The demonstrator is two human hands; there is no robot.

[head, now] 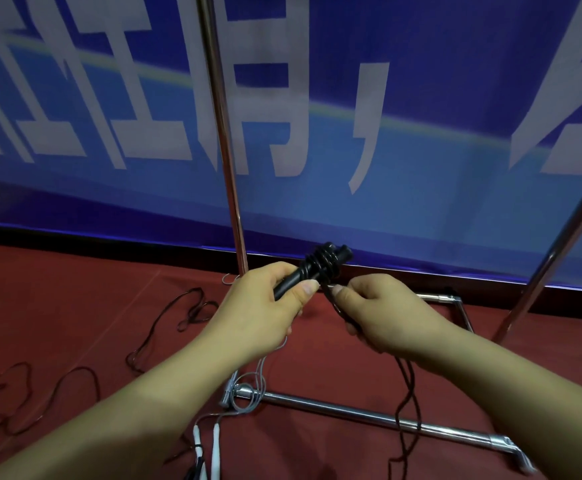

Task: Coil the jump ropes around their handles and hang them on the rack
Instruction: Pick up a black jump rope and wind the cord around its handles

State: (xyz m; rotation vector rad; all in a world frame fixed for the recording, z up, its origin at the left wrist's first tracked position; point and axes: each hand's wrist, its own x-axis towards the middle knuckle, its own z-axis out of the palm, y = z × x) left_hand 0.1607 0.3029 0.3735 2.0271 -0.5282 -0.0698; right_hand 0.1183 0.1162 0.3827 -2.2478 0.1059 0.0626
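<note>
Your forearms reaching forward, your left hand (262,306) curled round black handles (303,271) wound with rope, your right hand (383,313) pinching the dark rope (408,386) just right of them

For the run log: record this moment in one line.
left hand grips black handles | right hand pinches black rope | coils partly wound | rack nothing hung
</note>
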